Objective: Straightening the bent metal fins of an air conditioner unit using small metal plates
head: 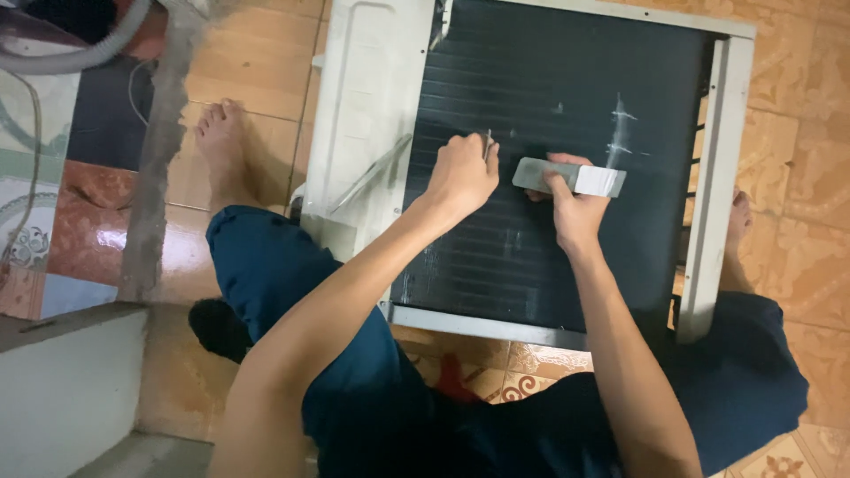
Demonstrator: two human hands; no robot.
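White-framed air-conditioner unit with black finned coil panel [567, 106], lying flat on the tan tiled floor [257, 62]. Left hand [462, 173], over the panel's middle, clenched around a thin metal pointed tool [488, 142] whose tip touches the fins. Right hand [574, 208], just beside it, grasping a flat grey rectangular block [567, 177] against the fins. Bare feet flank the unit.
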